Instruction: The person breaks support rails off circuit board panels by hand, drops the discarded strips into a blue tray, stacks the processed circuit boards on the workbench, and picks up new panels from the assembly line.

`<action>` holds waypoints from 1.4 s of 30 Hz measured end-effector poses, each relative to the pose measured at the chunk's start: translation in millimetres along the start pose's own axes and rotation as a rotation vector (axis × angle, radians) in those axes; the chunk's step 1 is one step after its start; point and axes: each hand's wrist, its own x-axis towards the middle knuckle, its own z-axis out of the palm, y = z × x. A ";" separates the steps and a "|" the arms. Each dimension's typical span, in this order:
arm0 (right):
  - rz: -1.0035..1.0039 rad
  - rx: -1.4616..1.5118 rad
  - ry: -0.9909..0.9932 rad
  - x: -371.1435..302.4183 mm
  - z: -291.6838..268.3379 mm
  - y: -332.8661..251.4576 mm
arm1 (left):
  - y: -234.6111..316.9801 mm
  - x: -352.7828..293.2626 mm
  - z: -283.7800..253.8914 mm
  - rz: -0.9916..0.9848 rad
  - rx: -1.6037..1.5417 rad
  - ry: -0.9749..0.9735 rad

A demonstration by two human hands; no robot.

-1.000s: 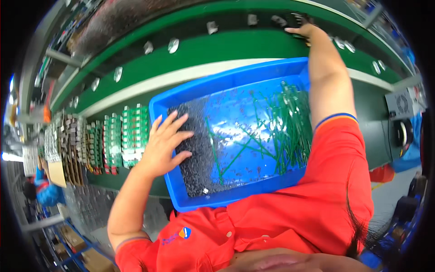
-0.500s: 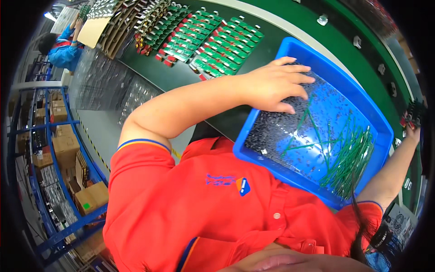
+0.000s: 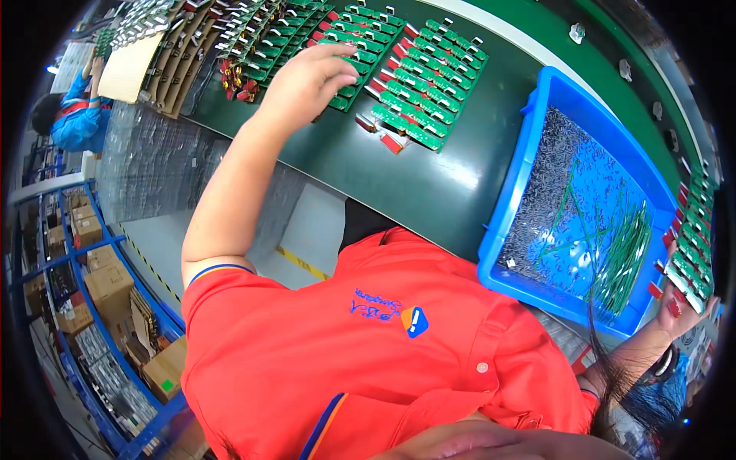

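Note:
My left hand (image 3: 300,86) is over the table at the upper left, fingers apart and partly bent, with nothing visible in it. Close to its fingertips stands a row of green circuit board panels (image 3: 372,38) with red and white parts; whether the fingers touch it is unclear. Another green panel group (image 3: 433,84) is to the right of that hand. At the far right, my right hand (image 3: 676,310) grips the lower end of a circuit board panel (image 3: 694,245), held up beside a blue plastic tray (image 3: 502,215). Small dark clippings (image 3: 537,207) and green strips (image 3: 625,253) lie inside the tray.
A green conveyor (image 3: 606,38) with small clear pieces runs along the far side of the dark green table (image 3: 460,180). Brown cardboard dividers (image 3: 180,65) hold more boards at left. A co-worker in blue (image 3: 80,123) and shelves with cartons (image 3: 111,291) are beyond.
My left hand has moved from over the tray leftward to the boards. The tray appears farther right. My right hand, with its board panel, has come lower and shows more fully.

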 end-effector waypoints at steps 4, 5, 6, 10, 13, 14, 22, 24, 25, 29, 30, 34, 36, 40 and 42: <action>0.239 0.276 -0.546 27.2 -62.1 8.3 | -7.0 -4.4 12.5 0.057 0.078 -0.006; 0.076 0.026 -0.079 -28.6 20.8 26.6 | -4.5 -2.7 12.7 0.061 0.094 -0.020; 0.074 0.020 -0.052 -47.4 45.3 35.2 | -6.6 -3.8 13.7 0.066 0.154 -0.015; 0.120 0.041 -0.070 -62.9 67.0 56.3 | -11.6 -3.1 23.5 0.088 0.254 -0.004; 0.166 0.087 -0.127 -54.4 50.8 67.5 | -6.7 -0.3 27.4 0.136 0.223 0.081; 0.176 0.118 -0.159 -47.0 39.4 74.0 | -5.1 0.2 27.7 0.138 0.225 0.079; 0.337 0.426 -0.591 6.9 -31.8 87.9 | -17.9 9.1 23.4 0.030 0.026 0.221; 0.364 0.528 -0.793 -7.3 -14.1 93.9 | -17.5 15.7 26.5 0.135 0.187 0.224; 0.391 0.623 -1.000 -14.1 -6.6 95.6 | -16.3 17.7 27.4 0.091 0.231 0.161; 0.403 0.627 -0.968 -33.6 14.5 90.7 | -14.8 21.7 33.8 0.098 0.277 0.086; 0.300 0.386 -0.507 -55.2 45.4 85.3 | -14.6 21.3 33.1 0.100 0.285 0.081; 0.195 0.150 -0.047 -67.2 62.5 80.7 | -18.9 22.5 35.7 0.201 0.274 0.126; 0.199 0.160 -0.042 -67.6 63.2 79.9 | -19.2 24.3 34.6 0.209 0.221 0.188; 0.400 0.643 -0.978 -22.8 -1.4 94.8 | -28.6 25.2 22.5 -0.378 -0.920 0.143; 0.306 0.422 -0.512 -50.7 38.2 86.7 | -24.0 30.2 9.6 -0.608 -1.568 0.025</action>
